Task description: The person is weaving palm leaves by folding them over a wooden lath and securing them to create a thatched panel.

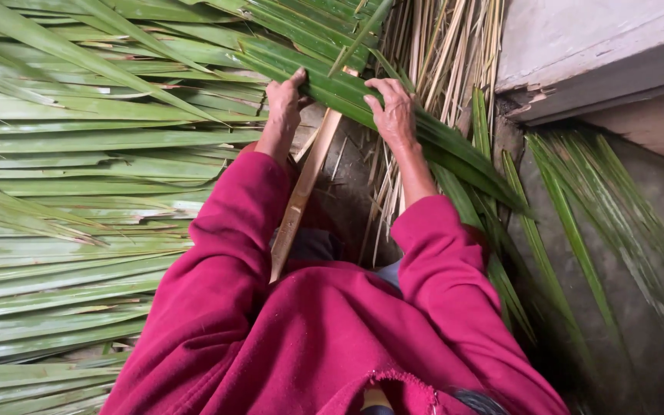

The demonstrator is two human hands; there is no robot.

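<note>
At twelve o'clock, left hand (284,104) and right hand (393,111) both have fingers gripping one long green palm leaf (347,92) above a bamboo strip (301,192).

Two hands (284,104) (393,111), one wooden slat (301,192), one concrete step (578,46), green palm leaves (78,154) and dry stalks (443,54) too many to count.

Both hands (284,100) (393,107) forward, palms down, fingers curled.
</note>
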